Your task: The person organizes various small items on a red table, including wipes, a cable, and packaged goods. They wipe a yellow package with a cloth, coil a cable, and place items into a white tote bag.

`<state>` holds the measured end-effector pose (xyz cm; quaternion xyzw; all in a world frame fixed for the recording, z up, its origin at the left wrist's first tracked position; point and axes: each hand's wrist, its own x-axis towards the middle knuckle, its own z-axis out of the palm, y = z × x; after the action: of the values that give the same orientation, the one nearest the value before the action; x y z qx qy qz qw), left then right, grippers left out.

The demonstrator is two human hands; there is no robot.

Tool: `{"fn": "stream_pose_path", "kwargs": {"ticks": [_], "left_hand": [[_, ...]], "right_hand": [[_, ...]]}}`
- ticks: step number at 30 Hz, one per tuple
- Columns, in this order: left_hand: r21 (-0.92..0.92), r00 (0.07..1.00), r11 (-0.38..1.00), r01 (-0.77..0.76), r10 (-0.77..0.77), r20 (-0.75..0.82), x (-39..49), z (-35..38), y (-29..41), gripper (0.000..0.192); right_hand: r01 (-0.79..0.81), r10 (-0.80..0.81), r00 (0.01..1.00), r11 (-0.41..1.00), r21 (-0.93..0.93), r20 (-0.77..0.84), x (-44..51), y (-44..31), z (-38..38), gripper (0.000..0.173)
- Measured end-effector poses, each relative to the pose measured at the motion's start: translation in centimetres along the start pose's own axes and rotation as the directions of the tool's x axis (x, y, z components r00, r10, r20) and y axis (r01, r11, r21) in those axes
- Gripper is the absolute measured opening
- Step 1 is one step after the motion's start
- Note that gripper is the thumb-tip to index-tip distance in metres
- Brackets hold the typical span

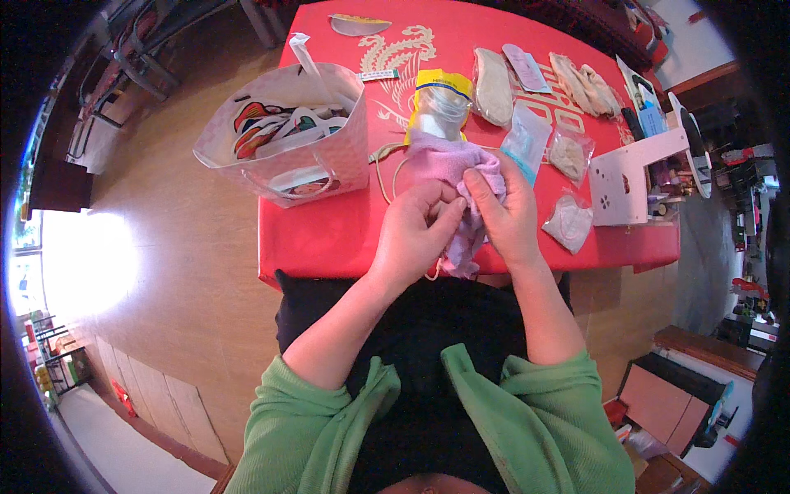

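Observation:
Near the table's front edge, a bunched pink cloth (445,154) is held up between both hands. My right hand (509,216) grips its folds with the thumb on top. My left hand (410,228) has its fingertips pinched together at the cloth's near side. A cream cable (397,176) loops on the table left of the cloth, and a short length of it hangs below the hands. Whether the cable runs through the cloth is hidden. Just beyond lies a yellow-and-clear package (441,102) with a white item and coiled cable inside.
A paper gift bag (290,160) holding colourful items stands at left on the red table cover (315,241). Rightward lie bagged insoles (492,86), a blue-white packet (526,145), small clear bags (569,222) and a white organizer (620,179) with a round mirror.

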<state>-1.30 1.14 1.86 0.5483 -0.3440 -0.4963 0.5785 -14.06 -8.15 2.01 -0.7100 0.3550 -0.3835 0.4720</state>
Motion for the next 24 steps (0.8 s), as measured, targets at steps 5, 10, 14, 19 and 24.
{"fn": "stream_pose_path", "kwargs": {"ticks": [5, 10, 14, 19, 24], "left_hand": [[-0.232, 0.992, 0.967, 0.105, -0.087, 0.088, 0.2, -0.5, 0.3, 0.014], [-0.713, 0.988, 0.684, 0.152, -0.096, 0.119, 0.7, -2.0, 0.0, 0.019], [-0.803, 0.994, 0.585, 0.111, -0.058, 0.095, 1.0, -2.0, -0.6, 0.016], [-0.839, 1.0, 0.544, -0.009, 0.015, -0.001, 1.1, -0.8, -0.7, 0.012], [-0.84, 0.989, 0.53, -0.11, 0.138, -0.043, 0.7, -1.5, -0.5, 0.015]], "right_hand": [[-0.058, 0.009, 0.984, 0.962, -0.268, -0.179, 0.6, 0.2, -1.9, 0.032], [0.093, -0.234, 0.965, 0.724, -0.683, -0.116, 2.9, 0.8, -6.2, 0.054], [0.27, -0.384, 0.92, 0.462, -0.845, 0.084, 1.7, 0.7, -5.2, 0.073], [0.036, 0.031, 0.941, 0.981, -0.19, 0.338, -2.9, -2.0, -0.3, 0.066], [-0.151, 0.197, 0.951, 0.969, -0.197, 0.239, -2.4, -3.0, 0.1, 0.031]]}}
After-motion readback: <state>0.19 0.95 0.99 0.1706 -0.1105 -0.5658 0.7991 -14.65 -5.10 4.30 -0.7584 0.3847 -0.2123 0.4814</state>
